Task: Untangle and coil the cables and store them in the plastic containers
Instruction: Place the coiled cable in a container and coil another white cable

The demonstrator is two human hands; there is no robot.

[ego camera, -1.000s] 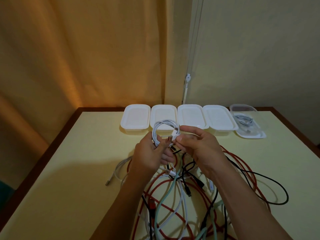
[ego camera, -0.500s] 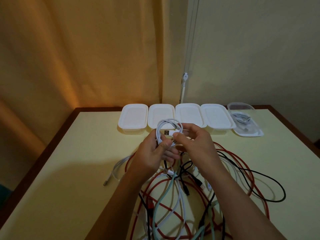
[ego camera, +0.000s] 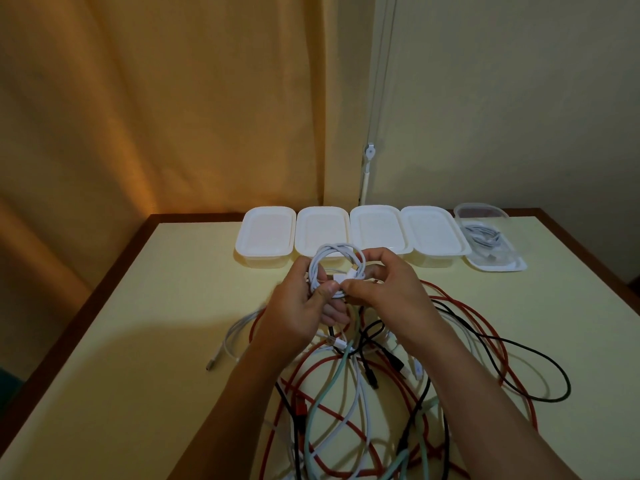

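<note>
A small white cable coil is held up above the table between both hands. My left hand grips the coil's left side with thumb and fingers. My right hand pinches the white plug end at the coil's lower middle. Below the hands lies a tangle of cables: red, black, white and pale green strands crossing each other. Several closed white plastic containers stand in a row at the back. An open clear container at the right end holds a coiled white cable.
The pale yellow table has a dark wooden edge. A loose white cable end lies left of the tangle. A black loop reaches out to the right. An orange curtain and a wall stand behind the table.
The coil has stayed between both hands; my right hand has brought the plug end across the coil's lower part, and the hands have closed in slightly.
</note>
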